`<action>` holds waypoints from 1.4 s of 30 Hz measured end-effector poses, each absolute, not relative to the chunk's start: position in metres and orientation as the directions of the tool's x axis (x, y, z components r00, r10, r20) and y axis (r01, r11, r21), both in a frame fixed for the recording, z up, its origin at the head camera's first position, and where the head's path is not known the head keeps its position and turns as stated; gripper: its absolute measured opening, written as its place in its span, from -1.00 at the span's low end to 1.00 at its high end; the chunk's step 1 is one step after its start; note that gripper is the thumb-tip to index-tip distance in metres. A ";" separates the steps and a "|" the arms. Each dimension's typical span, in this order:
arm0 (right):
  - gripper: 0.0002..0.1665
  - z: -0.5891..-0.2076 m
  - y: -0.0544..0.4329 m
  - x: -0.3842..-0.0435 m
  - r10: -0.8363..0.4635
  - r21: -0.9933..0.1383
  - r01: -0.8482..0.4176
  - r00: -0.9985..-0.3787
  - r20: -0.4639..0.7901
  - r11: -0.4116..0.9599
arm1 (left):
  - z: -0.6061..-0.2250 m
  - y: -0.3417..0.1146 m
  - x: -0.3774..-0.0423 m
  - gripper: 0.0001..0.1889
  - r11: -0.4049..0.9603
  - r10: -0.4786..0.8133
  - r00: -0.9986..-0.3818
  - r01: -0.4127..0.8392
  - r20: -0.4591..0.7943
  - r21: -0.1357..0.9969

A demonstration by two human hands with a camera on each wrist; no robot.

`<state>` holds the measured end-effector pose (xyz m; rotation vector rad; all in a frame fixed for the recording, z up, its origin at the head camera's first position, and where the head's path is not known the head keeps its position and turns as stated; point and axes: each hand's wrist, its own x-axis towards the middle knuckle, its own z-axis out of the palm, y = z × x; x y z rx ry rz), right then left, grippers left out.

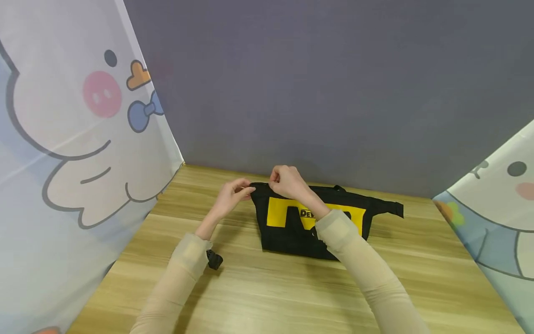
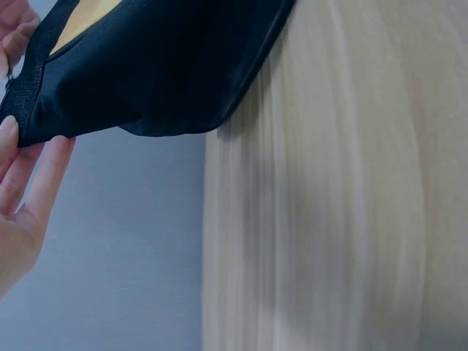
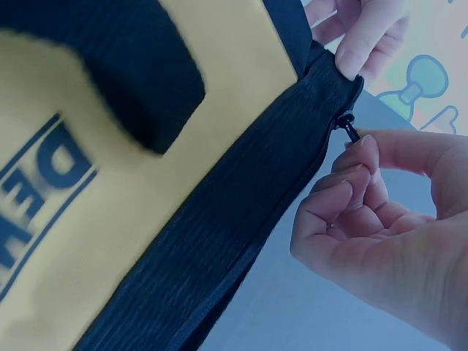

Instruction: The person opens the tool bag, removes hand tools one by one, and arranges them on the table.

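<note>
One table [image 1: 258, 297] is bordered by three walls [image 1: 325, 83], two cartoon-printed; far-centre, one bag [image 1: 304, 242] is placed. From the left wrist, one corner [image 2: 31, 113] is seen pinched by the left hand [image 2: 20, 230]; from the right, one zipper pull [image 3: 351, 132] by the right hand [image 3: 387, 245].

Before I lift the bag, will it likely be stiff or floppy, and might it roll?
The bag is probably floppy: its cloth creases near the left hand. The loose end at its right may swing, since it juts past the body. Rolling seems unlikely, given its long, straight bottom edge.
</note>
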<state>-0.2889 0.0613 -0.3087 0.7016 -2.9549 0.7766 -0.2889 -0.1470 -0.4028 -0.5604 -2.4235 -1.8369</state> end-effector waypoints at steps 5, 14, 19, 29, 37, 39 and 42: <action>-0.90 -0.309 0.068 -0.288 -0.400 -0.467 -0.398 -0.911 0.100 0.790 | -0.404 -0.152 -0.289 -0.71 0.238 0.250 -0.934 0.315 0.256 0.919; -0.89 -0.310 0.067 -0.288 -0.400 -0.471 -0.397 -0.911 0.100 0.788 | -0.401 -0.155 -0.287 -0.70 0.272 0.240 -0.936 0.321 0.259 0.907; -0.88 -0.309 0.070 -0.288 -0.398 -0.475 -0.394 -0.912 0.096 0.787 | -0.405 -0.161 -0.289 -0.69 0.276 0.223 -0.941 0.313 0.256 0.909; -0.88 -0.308 0.079 -0.287 -0.387 -0.492 -0.383 -0.917 0.099 0.782 | -0.402 -0.169 -0.288 -0.70 0.326 0.196 -0.931 0.358 0.308 0.875; -0.87 -0.309 0.082 -0.287 -0.385 -0.488 -0.375 -0.919 0.084 0.789 | -0.402 -0.171 -0.286 -0.69 0.328 0.188 -0.930 0.363 0.316 0.872; -0.87 -0.309 0.084 -0.288 -0.384 -0.488 -0.374 -0.919 0.085 0.788 | -0.402 -0.172 -0.287 -0.68 0.326 0.187 -0.927 0.371 0.326 0.870; -0.86 -0.310 0.087 -0.288 -0.384 -0.488 -0.375 -0.919 0.086 0.788 | -0.403 -0.171 -0.287 -0.68 0.325 0.184 -0.924 0.380 0.336 0.866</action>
